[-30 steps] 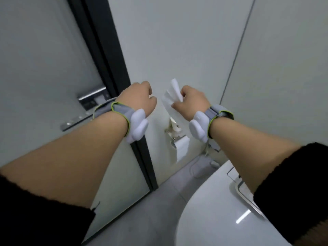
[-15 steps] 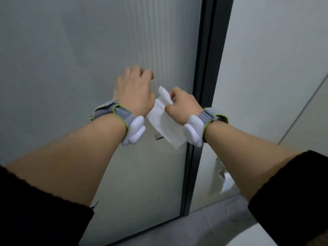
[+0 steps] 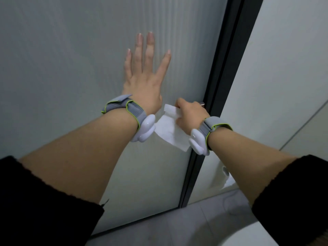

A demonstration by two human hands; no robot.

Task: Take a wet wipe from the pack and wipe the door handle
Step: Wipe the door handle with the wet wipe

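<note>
My left hand [image 3: 143, 80] flat on frosted door panel [image 3: 71, 59], fingers spread. My right hand [image 3: 190, 115] closed around wet wipe [image 3: 170, 130]; sheet hangs below its knuckles, between both wrists. Door handle hidden behind right hand, contact not visible. Dark door frame [image 3: 221, 77] just right of it. Wipe pack out of view.

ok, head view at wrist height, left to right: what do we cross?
Left wristband → wet wipe → right hand → right wristband → black door frame → white wall.
</note>
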